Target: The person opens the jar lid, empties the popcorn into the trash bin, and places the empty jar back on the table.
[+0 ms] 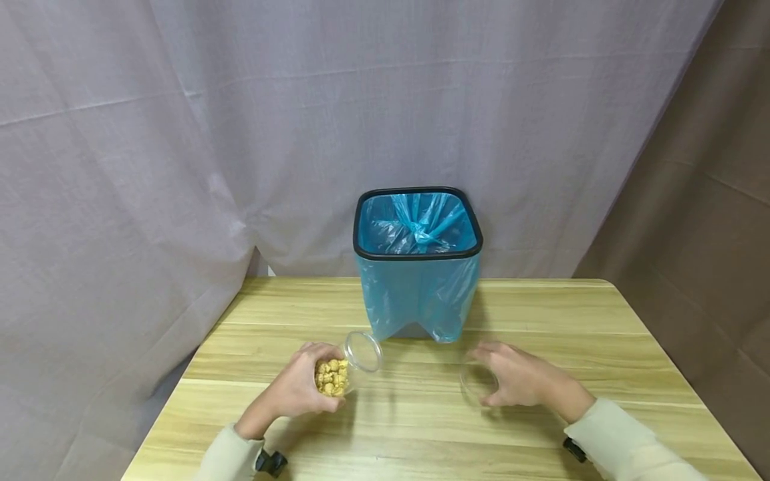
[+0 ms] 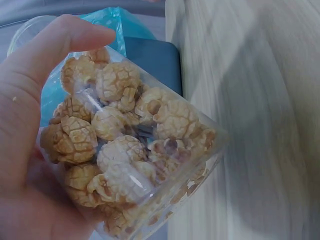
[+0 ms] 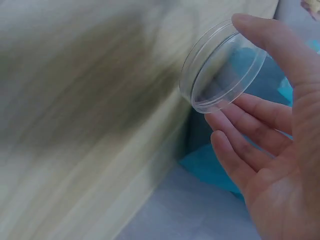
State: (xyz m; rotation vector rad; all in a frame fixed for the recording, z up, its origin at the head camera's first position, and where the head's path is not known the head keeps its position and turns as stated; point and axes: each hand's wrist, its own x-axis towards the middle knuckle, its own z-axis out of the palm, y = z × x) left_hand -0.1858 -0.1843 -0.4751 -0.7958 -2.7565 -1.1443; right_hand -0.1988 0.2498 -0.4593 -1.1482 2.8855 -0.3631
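Note:
In my left hand (image 1: 303, 381) I grip a clear plastic jar (image 2: 150, 200) part filled with caramel popcorn (image 1: 331, 377). It is tilted over the table, with its open mouth (image 1: 363, 351) toward the bin. The popcorn (image 2: 120, 120) lies heaped at the bottom end, seen through the wall in the left wrist view. A round, clear lid (image 3: 222, 67) is pinched by its rim between the thumb and fingers of my right hand (image 1: 517, 375). Lid and jar are apart, one on either side of the table's middle.
A bin (image 1: 418, 294) with a black rim and a blue plastic bag lining stands at the table's back edge. The bag is knotted inside it. Grey cloth (image 1: 301, 133) hangs behind the wooden table (image 1: 421, 434), and a brown cloth (image 1: 710, 234) hangs on the right.

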